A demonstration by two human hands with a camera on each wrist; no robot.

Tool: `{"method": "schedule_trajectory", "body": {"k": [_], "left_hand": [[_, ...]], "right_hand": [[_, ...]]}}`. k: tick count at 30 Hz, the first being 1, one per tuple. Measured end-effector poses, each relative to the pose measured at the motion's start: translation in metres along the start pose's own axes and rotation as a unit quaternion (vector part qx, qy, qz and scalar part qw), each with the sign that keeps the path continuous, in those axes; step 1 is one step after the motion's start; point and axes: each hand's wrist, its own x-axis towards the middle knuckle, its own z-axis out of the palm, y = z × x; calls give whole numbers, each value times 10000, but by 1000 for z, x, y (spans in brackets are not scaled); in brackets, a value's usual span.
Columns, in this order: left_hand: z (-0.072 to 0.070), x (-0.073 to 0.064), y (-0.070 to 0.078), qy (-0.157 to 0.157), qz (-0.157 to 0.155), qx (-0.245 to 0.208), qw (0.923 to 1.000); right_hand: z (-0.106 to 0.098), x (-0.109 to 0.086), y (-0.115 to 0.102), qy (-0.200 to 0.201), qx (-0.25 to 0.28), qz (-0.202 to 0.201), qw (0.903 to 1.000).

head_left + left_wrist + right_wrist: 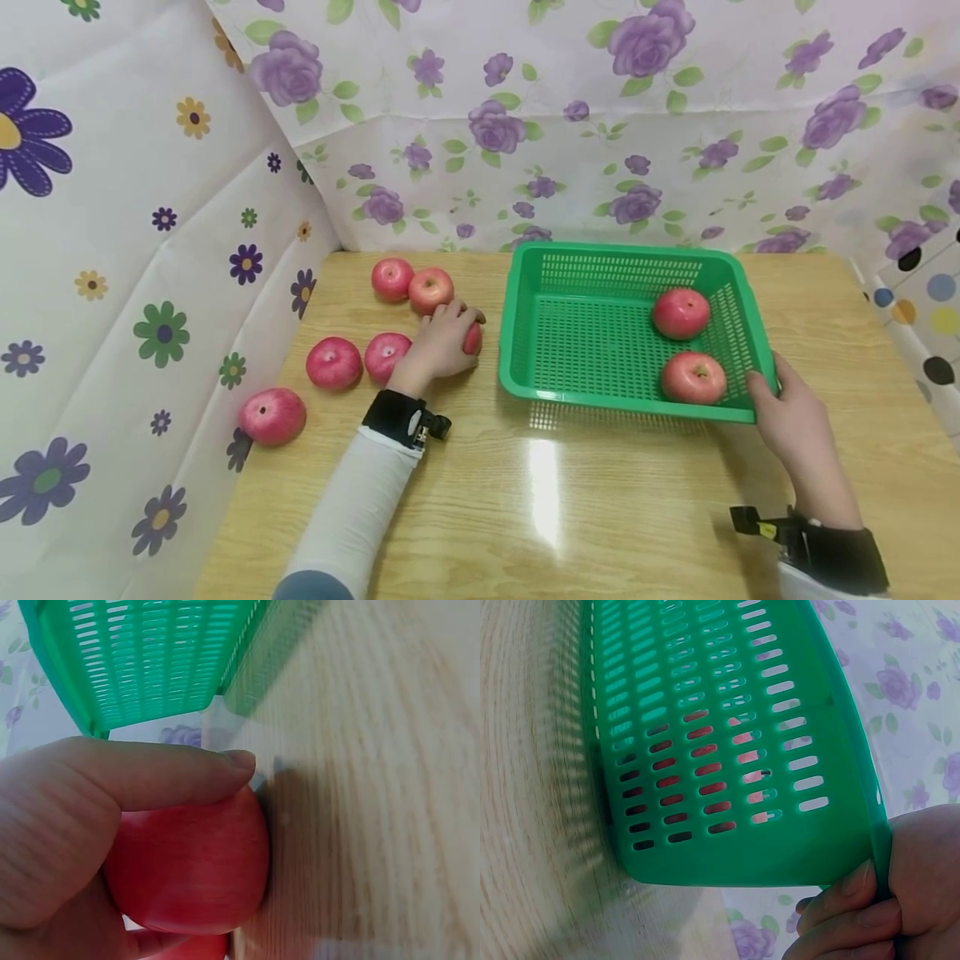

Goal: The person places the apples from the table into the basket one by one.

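Observation:
My left hand (444, 340) curls over a red apple (472, 338) on the table, left of the green basket. In the left wrist view, the thumb lies along one side of this apple (191, 862) and fingers are partly visible on the other. My right hand (797, 415) grips the near right corner of the green plastic basket (630, 402). The right wrist view shows its fingers (855, 919) bent around the rim. Two apples, one farther back (681, 313) and one nearer (693, 377), sit at the right end inside the basket.
Several more apples lie on the wooden table (480, 500) around the left hand: two behind it (392, 279), two at its left (333, 363), and one near the left edge (272, 417). Flower-patterned sheets (495, 167) border the table at the back and left.

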Motion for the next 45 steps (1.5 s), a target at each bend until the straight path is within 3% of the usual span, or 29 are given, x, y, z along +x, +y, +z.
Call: {"method": "schedule_trajectory", "body": {"k": [13, 45], "left_hand": [[2, 1, 1, 162, 98, 280, 9994], [7, -3, 0, 327, 199, -272, 9989]], "right_hand": [[-1, 1, -1, 59, 0, -28, 10000], [0, -1, -2, 63, 81, -46, 9999]]}}
